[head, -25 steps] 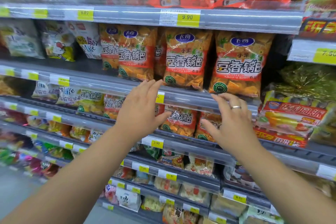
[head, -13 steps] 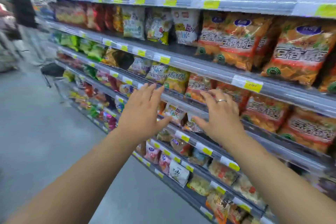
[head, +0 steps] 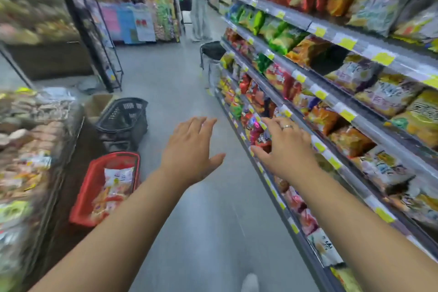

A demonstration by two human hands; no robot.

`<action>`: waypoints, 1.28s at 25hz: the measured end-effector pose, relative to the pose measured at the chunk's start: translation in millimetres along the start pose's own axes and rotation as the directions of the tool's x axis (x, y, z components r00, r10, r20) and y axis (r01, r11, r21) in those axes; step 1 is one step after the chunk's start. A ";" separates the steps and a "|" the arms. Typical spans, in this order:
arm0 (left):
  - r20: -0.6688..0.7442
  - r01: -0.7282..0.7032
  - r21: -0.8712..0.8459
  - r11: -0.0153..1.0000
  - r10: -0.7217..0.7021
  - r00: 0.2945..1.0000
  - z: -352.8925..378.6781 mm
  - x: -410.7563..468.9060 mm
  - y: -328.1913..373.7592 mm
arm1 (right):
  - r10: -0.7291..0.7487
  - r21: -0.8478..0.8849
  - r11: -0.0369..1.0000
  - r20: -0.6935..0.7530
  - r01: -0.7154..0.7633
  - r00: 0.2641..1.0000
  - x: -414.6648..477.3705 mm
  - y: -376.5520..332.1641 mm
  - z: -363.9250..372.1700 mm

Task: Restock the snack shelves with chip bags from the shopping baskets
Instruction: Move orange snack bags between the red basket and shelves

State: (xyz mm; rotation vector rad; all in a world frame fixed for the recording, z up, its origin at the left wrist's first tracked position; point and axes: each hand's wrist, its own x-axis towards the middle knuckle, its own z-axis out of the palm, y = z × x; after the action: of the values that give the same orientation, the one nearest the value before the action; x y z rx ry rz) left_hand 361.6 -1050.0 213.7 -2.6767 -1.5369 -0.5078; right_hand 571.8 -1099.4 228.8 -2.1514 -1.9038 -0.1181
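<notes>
Sitting on the grey aisle floor (head: 166, 92) at left, a red plastic shopping basket (head: 85, 194) holds orange-and-white chip bags (head: 116, 187), with a black mesh basket (head: 123, 114) just behind it. The left hand (head: 189, 149) hovers mid-aisle with fingers spread straight, holding nothing. The right hand (head: 286, 149), wearing a ring (head: 286, 127), is also flat-fingered and empty, in front of the lower rails of the stocked metal snack shelves (head: 296, 20) on the right.

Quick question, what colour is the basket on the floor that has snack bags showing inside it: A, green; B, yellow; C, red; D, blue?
C: the red basket, low on the left of the view, has snack bags lying in it.
</notes>
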 end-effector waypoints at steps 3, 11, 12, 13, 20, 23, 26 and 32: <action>0.014 0.138 0.035 0.990 -0.139 0.990 14.5 -1.8 -54.2 | -0.122 0.042 0.992 0.057 0.120 0.991 45.1 -41.2 37.8; 0.018 0.550 0.061 0.833 -0.551 0.834 55.9 7.8 -165.6 | -0.446 0.144 0.894 0.203 0.424 0.872 176.7 -149.5 136.1; 0.014 0.601 0.055 0.797 -0.603 0.798 63.4 5.1 -176.5 | -0.480 0.155 0.877 0.225 0.455 0.848 190.4 -162.2 146.8; 0.002 0.650 0.047 0.758 -0.651 0.759 70.4 1.6 -186.5 | -0.512 0.163 0.859 0.252 0.485 0.821 202.9 -174.9 157.2; 0.046 0.839 0.028 0.544 -0.839 0.543 94.9 -34.6 -261.5 | -0.661 0.216 0.737 0.428 0.640 0.616 240.5 -275.4 228.0; 0.041 0.872 0.010 0.490 -0.871 0.489 106.2 -49.1 -309.2 | -0.692 0.231 0.695 0.472 0.681 0.546 248.0 -330.4 263.6; 0.072 0.904 -0.018 0.427 -0.901 0.428 122.2 -62.4 -366.8 | -0.697 0.243 0.676 0.518 0.696 0.496 254.4 -389.3 301.9; 0.195 0.957 -0.033 0.288 -0.937 0.289 160.3 -79.7 -462.8 | -0.669 0.266 0.679 0.607 0.684 0.429 265.6 -482.6 382.3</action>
State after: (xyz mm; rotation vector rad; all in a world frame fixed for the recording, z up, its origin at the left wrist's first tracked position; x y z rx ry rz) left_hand -22.1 -850.0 -29.2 -1.4487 -3.1791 -0.3934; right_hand 89.2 -698.0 -7.1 -1.3170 -3.1142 0.5833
